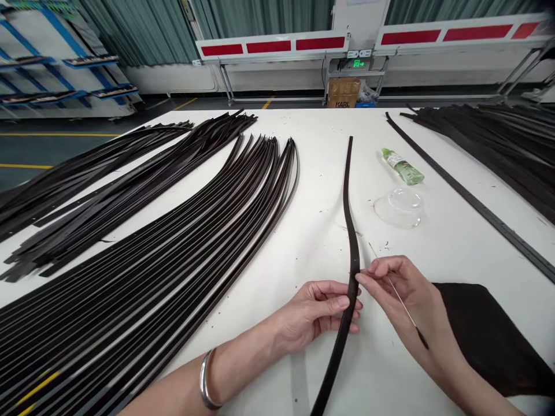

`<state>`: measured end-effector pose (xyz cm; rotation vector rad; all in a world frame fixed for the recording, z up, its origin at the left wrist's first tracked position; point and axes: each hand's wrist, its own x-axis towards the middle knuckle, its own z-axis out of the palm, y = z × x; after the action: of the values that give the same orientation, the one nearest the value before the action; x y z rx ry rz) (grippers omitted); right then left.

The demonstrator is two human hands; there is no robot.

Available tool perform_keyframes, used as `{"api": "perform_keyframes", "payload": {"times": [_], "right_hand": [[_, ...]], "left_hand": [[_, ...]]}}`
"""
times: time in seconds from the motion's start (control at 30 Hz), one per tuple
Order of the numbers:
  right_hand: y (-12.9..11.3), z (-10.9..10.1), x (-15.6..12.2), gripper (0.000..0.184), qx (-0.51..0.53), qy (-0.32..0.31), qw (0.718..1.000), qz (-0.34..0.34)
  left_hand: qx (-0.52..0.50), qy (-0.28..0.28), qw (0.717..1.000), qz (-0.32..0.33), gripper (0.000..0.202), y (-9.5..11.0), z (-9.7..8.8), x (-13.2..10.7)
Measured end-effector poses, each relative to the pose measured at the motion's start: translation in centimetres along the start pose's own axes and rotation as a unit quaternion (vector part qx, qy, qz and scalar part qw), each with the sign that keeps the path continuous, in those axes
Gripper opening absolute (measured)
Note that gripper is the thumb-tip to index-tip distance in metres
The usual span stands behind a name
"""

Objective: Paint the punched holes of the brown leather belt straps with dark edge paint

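One long dark leather strap [349, 202] runs from the far middle of the white table [277, 254] down to its near edge. My left hand [318, 312] is closed on the strap from the left, thumb on top. My right hand [405, 294] pinches the strap's right edge with its fingertips and also holds a thin stick-like tool [401, 300] that slants across the fingers; its dark end points toward my wrist. A silver bangle [207, 381] sits on my left wrist.
Big fans of dark straps [143, 266] cover the table's left half, and more straps [498, 138] lie at the far right. A green bottle [402, 166] lies on its side beside a clear glass dish [399, 207]. A dark cloth [489, 329] lies at the near right.
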<state>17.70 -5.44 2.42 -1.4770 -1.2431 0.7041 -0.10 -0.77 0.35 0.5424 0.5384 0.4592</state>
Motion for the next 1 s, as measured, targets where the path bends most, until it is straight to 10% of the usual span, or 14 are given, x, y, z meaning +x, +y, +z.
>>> {"api": "perform_keyframes", "payload": {"times": [0.27,0.5,0.77,1.0], "right_hand": [[-0.5,-1.1,4.1,0.027,0.033,0.028,0.998,0.045],[1.3,-5.1,2.3,0.033,-0.06,0.056,0.996,0.017],[3.0,-6.1,1.9,0.03,-0.287,0.044,0.935,-0.203],[3.4,-5.5,2.1,0.027,-0.298,0.029,0.917,-0.262]], "left_hand": [[0.012,0.005,1.0,-0.028,0.032,0.1,0.2,-0.2],[0.011,0.052,0.998,-0.013,0.027,0.1,0.2,-0.1],[0.026,0.066,0.997,-0.023,0.024,0.4,0.3,0.0],[0.029,0.075,0.996,-0.023,0.027,0.5,0.4,0.1]]}}
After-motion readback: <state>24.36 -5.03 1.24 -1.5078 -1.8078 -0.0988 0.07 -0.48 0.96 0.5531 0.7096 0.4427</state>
